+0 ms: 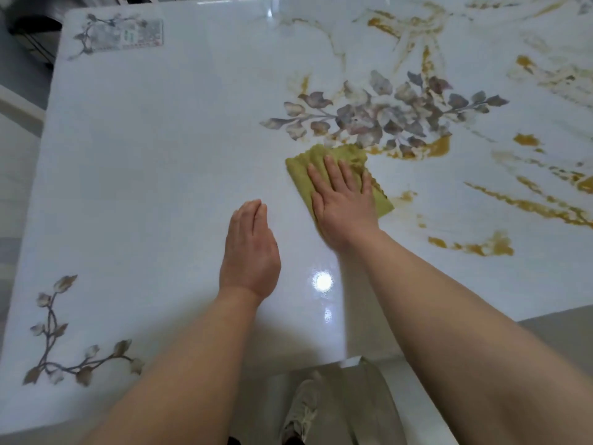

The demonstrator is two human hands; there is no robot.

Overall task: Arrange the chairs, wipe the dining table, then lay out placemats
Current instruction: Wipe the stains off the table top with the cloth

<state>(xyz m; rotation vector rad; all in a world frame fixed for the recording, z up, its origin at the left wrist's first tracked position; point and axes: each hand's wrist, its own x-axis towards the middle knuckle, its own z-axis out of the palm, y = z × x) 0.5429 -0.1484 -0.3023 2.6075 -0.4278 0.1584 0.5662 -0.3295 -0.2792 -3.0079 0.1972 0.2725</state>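
Note:
A glossy white dining table (154, 162) with printed grey leaves and gold streaks fills the view. A yellow-green cloth (300, 170) lies flat on it near the middle. My right hand (343, 203) presses down on the cloth with straight, spread fingers, covering most of it. My left hand (250, 248) lies just left of the cloth, fingers straight and together, above or on the bare tabletop, holding nothing. No chairs or placemats are in sight.
A printed label (128, 33) sits at the table's far left corner. The table's near edge (192, 409) runs along the bottom, with pale floor and a shoe (301, 409) below it. Grey floor lies beyond the left edge.

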